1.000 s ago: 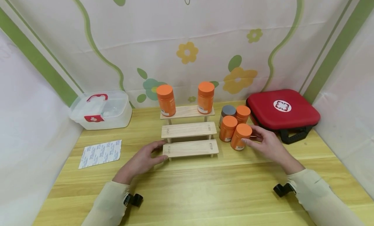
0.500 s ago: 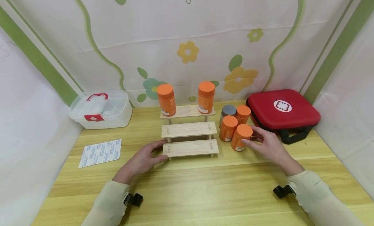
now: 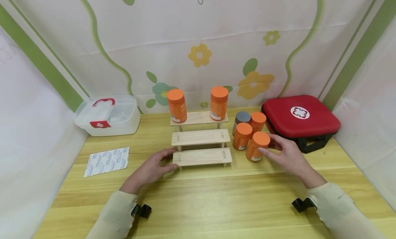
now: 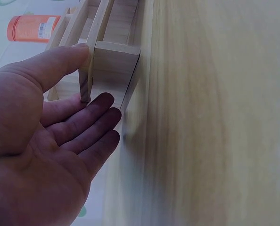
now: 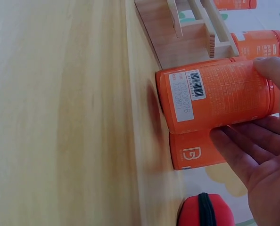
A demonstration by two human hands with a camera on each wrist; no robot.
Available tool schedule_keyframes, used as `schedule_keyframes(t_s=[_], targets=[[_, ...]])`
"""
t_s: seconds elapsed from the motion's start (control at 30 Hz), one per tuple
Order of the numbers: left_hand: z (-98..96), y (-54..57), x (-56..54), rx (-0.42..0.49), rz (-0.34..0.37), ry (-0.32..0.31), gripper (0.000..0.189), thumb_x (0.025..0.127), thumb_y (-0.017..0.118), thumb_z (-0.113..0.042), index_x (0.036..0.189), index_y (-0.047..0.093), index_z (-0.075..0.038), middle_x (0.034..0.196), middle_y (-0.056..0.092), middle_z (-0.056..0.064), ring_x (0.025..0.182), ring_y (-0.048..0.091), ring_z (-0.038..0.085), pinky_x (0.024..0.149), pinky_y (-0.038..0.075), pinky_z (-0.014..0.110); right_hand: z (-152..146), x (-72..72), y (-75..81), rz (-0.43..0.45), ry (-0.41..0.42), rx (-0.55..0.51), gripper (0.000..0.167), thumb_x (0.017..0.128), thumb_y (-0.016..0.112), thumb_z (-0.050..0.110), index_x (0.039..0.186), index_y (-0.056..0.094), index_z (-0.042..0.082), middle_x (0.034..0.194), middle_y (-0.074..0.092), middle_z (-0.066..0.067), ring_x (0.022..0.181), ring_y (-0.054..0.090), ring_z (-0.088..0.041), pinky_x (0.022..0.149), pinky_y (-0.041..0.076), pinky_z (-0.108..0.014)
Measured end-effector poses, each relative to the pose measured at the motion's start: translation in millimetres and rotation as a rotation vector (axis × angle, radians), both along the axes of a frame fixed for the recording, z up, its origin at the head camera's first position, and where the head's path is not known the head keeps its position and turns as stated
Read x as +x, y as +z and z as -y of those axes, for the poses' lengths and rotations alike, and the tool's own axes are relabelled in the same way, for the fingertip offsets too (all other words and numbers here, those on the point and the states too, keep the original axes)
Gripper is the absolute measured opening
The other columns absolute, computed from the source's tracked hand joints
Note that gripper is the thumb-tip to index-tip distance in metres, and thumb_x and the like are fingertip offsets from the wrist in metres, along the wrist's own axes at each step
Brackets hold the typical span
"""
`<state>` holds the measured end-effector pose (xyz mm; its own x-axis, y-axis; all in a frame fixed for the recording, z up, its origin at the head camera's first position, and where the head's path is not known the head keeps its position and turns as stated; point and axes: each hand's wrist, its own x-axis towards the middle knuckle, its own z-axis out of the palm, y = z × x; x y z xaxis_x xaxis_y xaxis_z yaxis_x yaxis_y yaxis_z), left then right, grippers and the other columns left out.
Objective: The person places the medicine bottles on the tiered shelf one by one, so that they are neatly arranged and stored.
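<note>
My right hand [image 3: 286,156] grips an orange bottle [image 3: 258,148] by its side, thumb at the front and fingers behind. In the right wrist view its printed label and barcode face the camera, and a dark shadow lies beside its base. At the left end of a three-step wooden display stand [image 3: 202,157], my left hand [image 3: 153,168] pinches the lowest step between thumb and index finger; the other fingers extend below. Two orange bottles stand on the top step, a left one [image 3: 177,106] and a right one [image 3: 219,104].
Right of the stand are two more orange bottles, one in front [image 3: 242,137] and one behind [image 3: 258,119], plus a grey-lidded bottle [image 3: 242,119]. A red first-aid case [image 3: 278,112] sits back right. At left are a clear plastic box [image 3: 130,120] and a printed sheet [image 3: 106,161].
The gripped bottle has shifted slightly right, and the gap between it and the orange bottle on its left has widened. My left hand has stayed at the stand.
</note>
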<state>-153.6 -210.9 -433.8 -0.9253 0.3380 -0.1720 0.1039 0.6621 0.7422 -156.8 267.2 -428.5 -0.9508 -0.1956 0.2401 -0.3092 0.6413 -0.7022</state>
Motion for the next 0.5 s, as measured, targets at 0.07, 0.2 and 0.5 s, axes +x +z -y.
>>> schedule_keyframes(t_s=[0.07, 0.2, 0.5], targets=[[0.3, -0.2, 0.0, -0.001, 0.001, 0.002, 0.063, 0.103, 0.075, -0.032, 0.159, 0.053, -0.01, 0.163, 0.054, 0.016, 0.152, 0.049, 0.041, 0.127, 0.039, 0.063, 1, 1.4, 2.2, -0.005, -0.001, 0.002, 0.057, 0.095, 0.086, 0.021, 0.143, 0.065, 0.0, 0.137, 0.072, -0.023, 0.11, 0.062, 0.016, 0.091, 0.048, 0.002], [0.6, -0.6, 0.0, -0.003, 0.001, 0.003, 0.063, 0.103, 0.075, -0.032, 0.158, 0.053, -0.011, 0.163, 0.054, 0.016, 0.152, 0.05, 0.041, 0.127, 0.039, 0.063, 3, 4.4, 6.8, -0.017, -0.008, -0.002, 0.055, 0.095, 0.086, 0.021, 0.142, 0.066, 0.001, 0.136, 0.073, -0.021, 0.114, 0.076, -0.021, 0.092, 0.047, 0.002], [0.8, -1.2, -0.3, 0.004, -0.001, 0.0, 0.063, 0.103, 0.075, -0.032, 0.159, 0.053, -0.011, 0.162, 0.055, 0.016, 0.152, 0.05, 0.04, 0.127, 0.04, 0.062, 3, 7.8, 16.4, -0.08, -0.022, -0.01, 0.055, 0.092, 0.088, 0.017, 0.14, 0.067, 0.001, 0.13, 0.075, -0.022, 0.106, 0.059, 0.021, 0.091, 0.047, 0.003]])
